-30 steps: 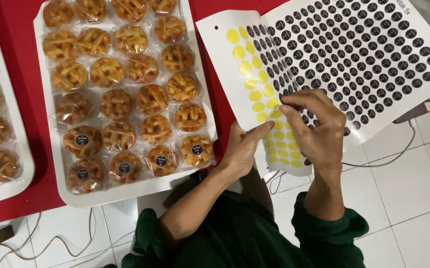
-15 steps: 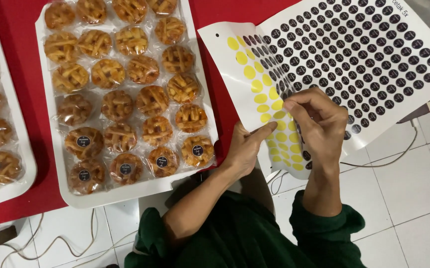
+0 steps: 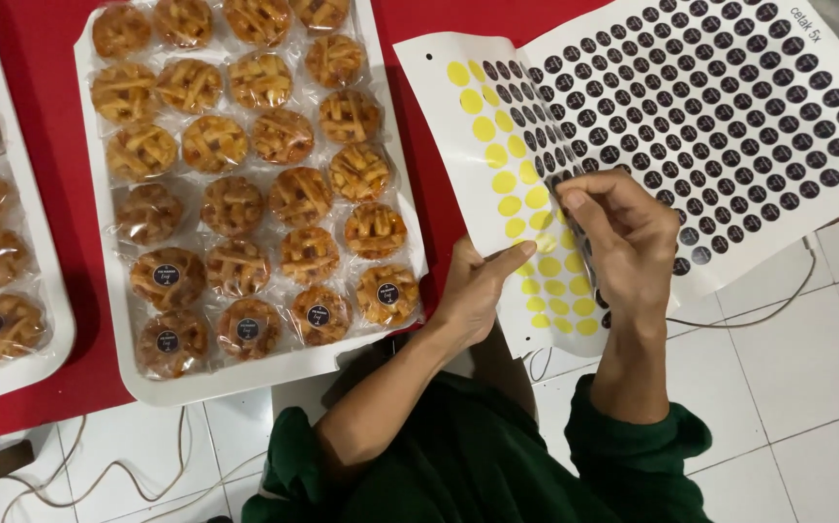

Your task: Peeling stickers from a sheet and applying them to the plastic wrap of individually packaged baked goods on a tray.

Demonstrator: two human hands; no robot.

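**Desk:** What changed over the last second?

**Photographer:** Little. Both hands stayed on the sticker sheet (image 3: pixel 749 116), which lay at 2 o'clock, overhanging the red table (image 3: pixel 46 242). The right hand (image 3: pixel 623 237) kept its fingertips pinched narrowly at a dark round sticker near the sheet's yellow, already stripped patch. Whether a sticker had lifted free I could not tell.

**Desk:** And the other hand?

**Photographer:** The left hand (image 3: pixel 478 291) pinned the sheet's lower edge, thumb on top. It looked like the peeling step. The next move would call for a clean lift and a carry toward 9 o'clock.

**Desk:** Counts?

**Photographer:** One sheet and two white trays. The full tray (image 3: pixel 109 252) at 10 o'clock held twenty-four wrapped lattice pastries (image 3: pixel 300 194), and five of those nearest the person carried dark stickers. The second tray (image 3: pixel 56 329), at 9 o'clock, was cut off, with three stickered pastries showing.
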